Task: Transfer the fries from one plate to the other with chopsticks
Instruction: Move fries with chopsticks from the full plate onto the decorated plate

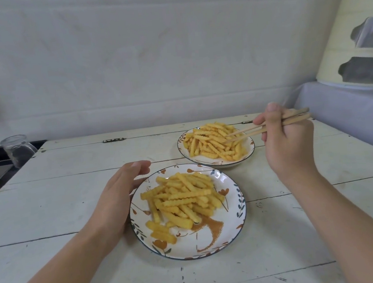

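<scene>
**Chopsticks over the far plate of fries**

At the table's (72,199) far left corner a clear glass jar (17,150) leans just off the edge. The left hand (118,199) lies on the table with straight, relaxed fingers against the left rim of the near plate (235,219), which sits at the table's middle and carries a heap of crinkle fries (182,199). Toward the far right edge, the far plate (249,148) holds a second pile of fries (211,143). The right hand (289,139) grips the wooden chopsticks (269,124), fingers curled round them; their slightly parted tips lie in that far pile.
</scene>
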`<act>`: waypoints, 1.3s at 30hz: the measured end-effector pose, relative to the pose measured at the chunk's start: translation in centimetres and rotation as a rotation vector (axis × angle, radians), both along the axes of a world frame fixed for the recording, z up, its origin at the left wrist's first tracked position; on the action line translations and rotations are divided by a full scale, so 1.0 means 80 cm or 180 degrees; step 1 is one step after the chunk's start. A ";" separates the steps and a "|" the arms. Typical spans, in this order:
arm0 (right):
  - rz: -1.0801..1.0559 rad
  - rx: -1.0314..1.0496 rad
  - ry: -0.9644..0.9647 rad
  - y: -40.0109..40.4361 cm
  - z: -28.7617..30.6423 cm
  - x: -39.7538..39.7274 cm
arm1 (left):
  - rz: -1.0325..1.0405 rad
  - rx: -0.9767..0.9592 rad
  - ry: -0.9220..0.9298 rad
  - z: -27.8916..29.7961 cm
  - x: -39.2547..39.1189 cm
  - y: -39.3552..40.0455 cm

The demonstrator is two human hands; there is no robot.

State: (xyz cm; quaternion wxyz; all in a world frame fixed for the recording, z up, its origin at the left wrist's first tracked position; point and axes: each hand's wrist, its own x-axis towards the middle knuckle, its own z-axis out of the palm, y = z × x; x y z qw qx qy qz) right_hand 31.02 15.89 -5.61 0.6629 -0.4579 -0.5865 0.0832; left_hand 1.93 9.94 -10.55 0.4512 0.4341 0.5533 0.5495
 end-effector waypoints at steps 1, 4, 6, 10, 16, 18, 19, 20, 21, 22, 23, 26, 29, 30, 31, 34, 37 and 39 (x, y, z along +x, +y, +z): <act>-0.0031 -0.0009 -0.0107 0.000 -0.001 -0.001 | 0.0002 -0.0001 -0.0004 0.000 0.000 0.000; -0.0088 -0.0067 -0.0394 0.002 -0.006 -0.004 | -0.0007 0.0000 -0.0020 0.002 0.001 -0.002; -0.0083 -0.0073 -0.0424 0.002 -0.006 -0.005 | 0.0007 0.0004 -0.0042 0.002 0.001 -0.002; 0.0240 -0.0004 0.0598 -0.007 0.003 -0.007 | 0.0018 -0.0033 -0.0039 0.004 0.002 -0.002; 0.1445 -0.0684 0.1615 -0.019 0.020 -0.017 | 0.0013 -0.0027 -0.0034 0.006 0.003 -0.003; 0.1741 -0.0823 0.1534 -0.020 0.018 -0.018 | 0.0027 -0.0015 -0.0054 0.006 0.003 -0.003; 0.1873 -0.0888 0.1501 -0.022 0.019 -0.018 | 0.0023 -0.0028 -0.0060 0.006 0.003 -0.003; 0.1986 -0.0939 0.1472 -0.024 0.019 -0.018 | 0.0016 -0.0047 -0.0060 0.006 0.003 -0.003; 0.2057 -0.0985 0.1439 -0.025 0.021 -0.018 | 0.0008 -0.0062 -0.0058 0.006 0.003 -0.003; 0.2100 -0.1018 0.1396 -0.027 0.022 -0.018 | 0.0003 -0.0069 -0.0056 0.006 0.003 -0.003; 0.2136 -0.1041 0.1354 -0.028 0.024 -0.018 | 0.0000 -0.0066 -0.0053 0.007 0.003 -0.004; 0.2159 -0.1035 0.1418 -0.028 0.025 -0.015 | -0.0019 -0.0043 -0.0031 0.007 0.003 -0.004; 0.1818 -0.0875 0.1749 -0.021 0.024 -0.012 | -0.0014 -0.0037 -0.0026 0.006 0.002 -0.004; 0.1597 -0.0797 0.1816 -0.018 0.023 -0.010 | -0.0020 -0.0025 -0.0026 0.006 0.002 -0.004; 0.1332 -0.0723 0.1793 -0.015 0.021 -0.008 | -0.0021 -0.0031 -0.0033 0.006 0.002 -0.004; 0.0596 -0.0498 0.1341 -0.007 0.015 -0.002 | -0.0002 -0.0049 -0.0059 0.005 0.002 -0.003; 0.0402 -0.0412 0.0964 -0.005 0.007 -0.003 | 0.0016 -0.0023 -0.0074 0.005 0.003 -0.004; 0.0462 -0.0457 0.0787 -0.003 0.000 -0.008 | 0.0034 -0.0015 -0.0080 0.005 0.003 -0.004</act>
